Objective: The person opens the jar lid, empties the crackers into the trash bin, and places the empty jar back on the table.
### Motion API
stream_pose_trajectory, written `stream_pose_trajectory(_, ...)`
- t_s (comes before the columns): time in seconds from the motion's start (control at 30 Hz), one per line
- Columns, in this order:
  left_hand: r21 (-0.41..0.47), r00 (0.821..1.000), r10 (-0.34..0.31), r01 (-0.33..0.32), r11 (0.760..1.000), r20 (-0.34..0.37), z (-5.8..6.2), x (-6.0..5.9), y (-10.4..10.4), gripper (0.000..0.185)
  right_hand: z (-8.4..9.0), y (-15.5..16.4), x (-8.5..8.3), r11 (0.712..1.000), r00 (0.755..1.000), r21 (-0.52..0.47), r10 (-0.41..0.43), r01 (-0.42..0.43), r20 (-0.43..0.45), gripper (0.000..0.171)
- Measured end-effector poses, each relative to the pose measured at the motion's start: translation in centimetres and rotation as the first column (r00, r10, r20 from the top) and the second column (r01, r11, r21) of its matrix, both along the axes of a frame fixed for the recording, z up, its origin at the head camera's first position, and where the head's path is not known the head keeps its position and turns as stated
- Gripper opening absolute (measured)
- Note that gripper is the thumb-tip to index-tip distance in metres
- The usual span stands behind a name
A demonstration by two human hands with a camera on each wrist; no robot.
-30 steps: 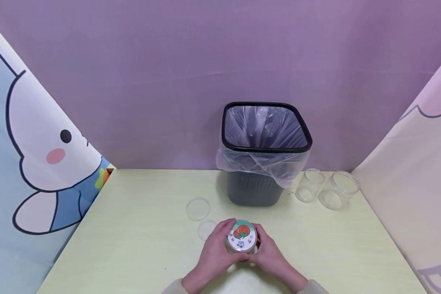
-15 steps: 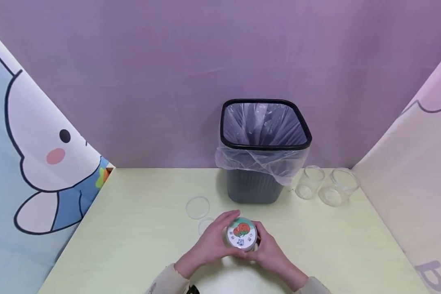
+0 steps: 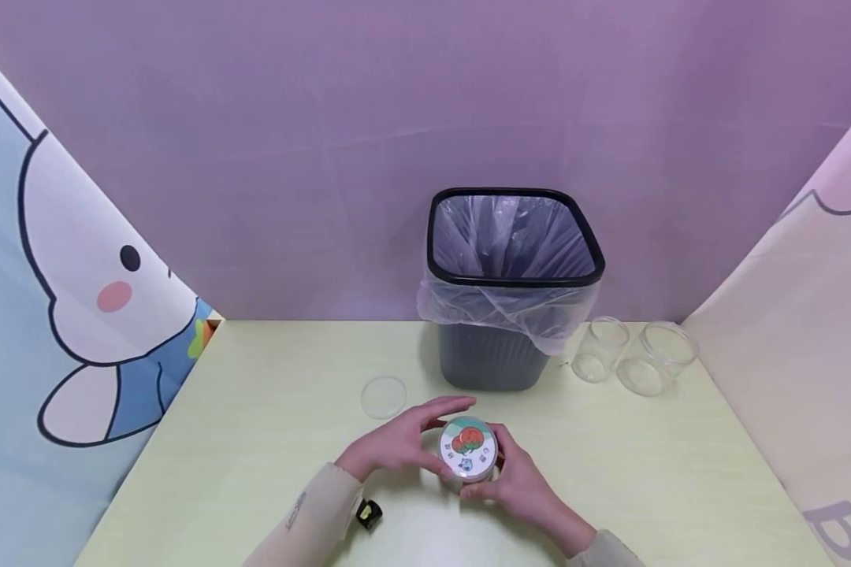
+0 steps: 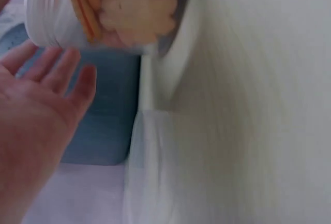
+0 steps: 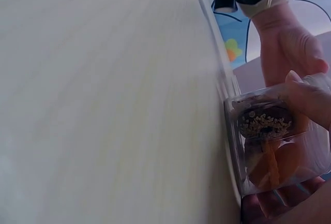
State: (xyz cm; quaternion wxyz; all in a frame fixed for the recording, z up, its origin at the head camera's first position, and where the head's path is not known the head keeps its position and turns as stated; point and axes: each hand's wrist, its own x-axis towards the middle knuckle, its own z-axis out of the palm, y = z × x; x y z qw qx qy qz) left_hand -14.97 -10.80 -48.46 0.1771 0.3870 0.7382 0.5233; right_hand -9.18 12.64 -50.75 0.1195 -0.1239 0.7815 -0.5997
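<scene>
A clear jar (image 3: 469, 450) with a tomato-printed lid stands between the two hands. Through its wall show cookie-shaped pieces (image 4: 135, 9) in the left wrist view and a dark, ring-shaped piece with light sprinkles (image 5: 265, 123) in the right wrist view. My right hand (image 3: 523, 486) grips the jar from the right, its thumb and fingers around the side. My left hand (image 3: 399, 438) is spread at the jar's left, fingers loosely extended and thumb close to the lid's edge; whether it touches is unclear. Beyond the left hand lies a clear round disc or lid (image 3: 384, 397).
A grey bin (image 3: 492, 358) with a black rim and plastic liner stands behind the jar. Two clear lidless jars, a narrow one (image 3: 600, 350) and a wider one (image 3: 656, 359), stand at the back right by the side wall. A purple cloth backs the table (image 3: 269, 441).
My left hand has loosened from the jar and spread its fingers, its forearm swinging left. It now covers the smaller clear ring seen earlier. My right hand still holds the jar.
</scene>
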Motion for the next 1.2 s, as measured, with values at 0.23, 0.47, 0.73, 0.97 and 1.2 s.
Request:
stream_pose_trajectory(0.23,-0.008,0.991,-0.108,0.109,0.994,0.080,-0.1,-1.0,0.4,0.097,0.1,0.0,-0.1,1.000,1.000,-0.006,0.011,-0.011,0.007,0.086)
stream_pose_trajectory(0.47,-0.038,0.998,-0.045,0.047,0.998,0.054,-0.4,-0.6,0.8,0.090,-0.2,0.2,-0.2,1.000,1.000,0.009,0.020,-0.020,0.009,0.087)
stream_pose_trajectory(0.73,-0.038,0.975,0.202,-0.206,0.978,-0.091,-0.4,1.8,1.6,0.092,-0.3,0.2,-0.2,1.000,1.000,0.007,0.006,-0.006,-0.008,0.087)
stream_pose_trajectory(0.97,-0.013,0.903,0.406,-0.412,0.911,-0.139,-0.8,4.1,2.8,0.093,-0.2,0.2,-0.1,1.000,1.000,-0.014,0.001,-0.002,-0.002,0.088)
stream_pose_trajectory(1.2,0.028,0.782,0.603,-0.607,0.794,-0.159,-0.7,6.3,4.6,0.091,-0.3,0.1,-0.2,1.000,1.000,-0.014,0.000,0.000,0.008,0.090)
